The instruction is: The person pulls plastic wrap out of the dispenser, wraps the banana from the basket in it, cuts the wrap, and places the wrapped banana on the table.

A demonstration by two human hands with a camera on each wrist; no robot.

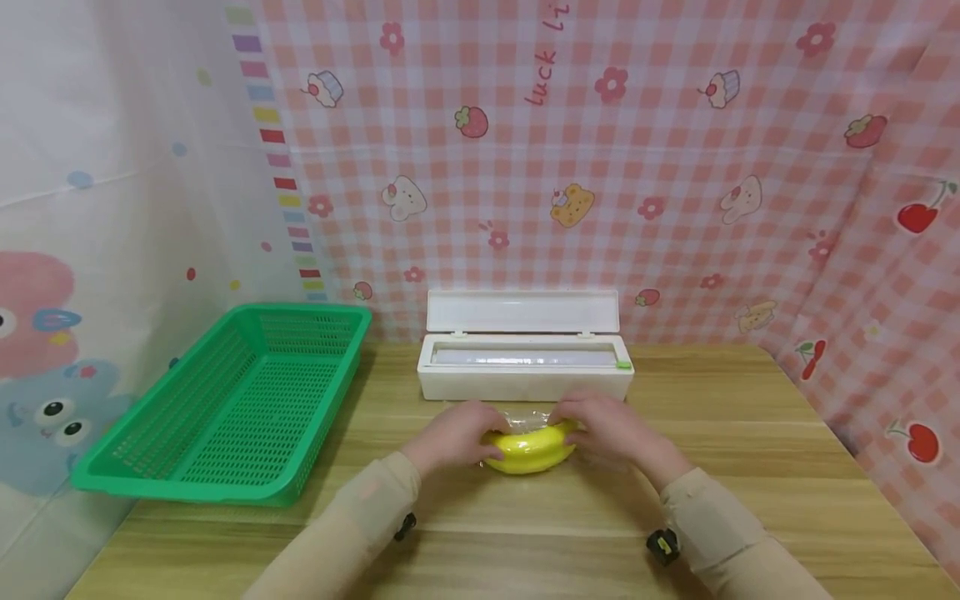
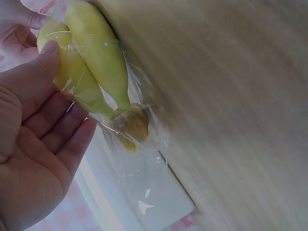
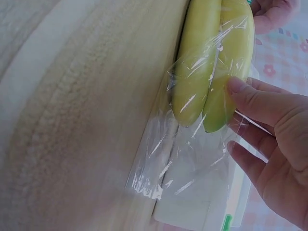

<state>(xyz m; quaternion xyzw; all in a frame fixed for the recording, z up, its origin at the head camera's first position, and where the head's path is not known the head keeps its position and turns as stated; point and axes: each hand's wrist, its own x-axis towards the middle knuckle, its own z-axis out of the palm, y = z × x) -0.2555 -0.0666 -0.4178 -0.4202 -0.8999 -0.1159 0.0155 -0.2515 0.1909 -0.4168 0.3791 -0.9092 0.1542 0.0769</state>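
Note:
A pair of yellow bananas (image 1: 531, 452), joined at a brown stem end, lies on the table in front of me. Clear cling film (image 3: 151, 168) covers them, and its loose ends stick out past both tips. At the stem end, my left hand (image 1: 459, 435) holds the bananas, its thumb pressed on the film and its fingers at the far side. My right hand (image 1: 609, 427) grips the opposite end the same way, thumb on top. In the left wrist view, the stem (image 2: 132, 126) shows through the film.
Just behind the bananas stands a white cling film dispenser (image 1: 525, 387) with its lid (image 1: 522, 312) raised and a green slider (image 1: 623, 365) at the right. A green plastic basket (image 1: 187, 492) sits on the left. Checked cloth (image 1: 517, 167) hangs behind the wooden table (image 1: 720, 467).

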